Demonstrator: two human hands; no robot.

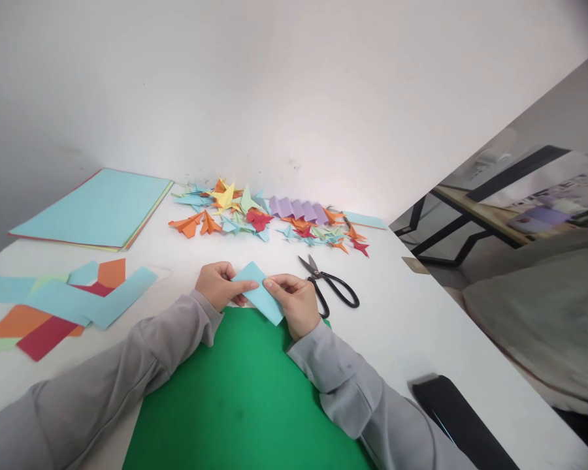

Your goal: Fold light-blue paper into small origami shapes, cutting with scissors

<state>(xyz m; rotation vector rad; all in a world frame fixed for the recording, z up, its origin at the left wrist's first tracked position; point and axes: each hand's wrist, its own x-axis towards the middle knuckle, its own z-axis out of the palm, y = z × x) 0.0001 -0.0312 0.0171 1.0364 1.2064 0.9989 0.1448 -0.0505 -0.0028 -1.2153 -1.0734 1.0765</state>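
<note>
A light blue piece of paper, apparently folded, is held up between my two hands over the far end of a green sheet. My left hand grips its left side, with the thumb lying across the front. On the other side, my right hand pinches the upper right edge between thumb and fingers. Scissors with black handles lie just beyond my right hand, blades slightly apart. The fingers behind the paper are partly hidden.
Colourful folded paper shapes are heaped along the wall. A stack of coloured sheets lies at the back left, cut paper pieces nearer. A black object rests at the right edge. Someone's clothed body is beyond the table.
</note>
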